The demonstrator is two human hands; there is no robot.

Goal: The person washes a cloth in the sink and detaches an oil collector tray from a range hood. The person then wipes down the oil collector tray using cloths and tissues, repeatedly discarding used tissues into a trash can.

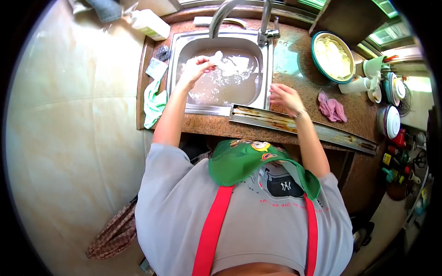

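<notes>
My left hand is over the left part of the sink, its fingers pinched on a small white piece whose kind I cannot make out. Below it, the steel sink holds cloudy brownish water with bright reflections. My right hand, slightly blurred, hangs by the sink's right rim with loosely bent fingers and nothing visible in them. Beneath that hand a long, stained metal trough lies along the counter's front edge.
A curved faucet arches over the sink's back. Left of the sink lie a green cloth and a white bottle. At right are a basin of pale slices, a pink rag and stacked bowls.
</notes>
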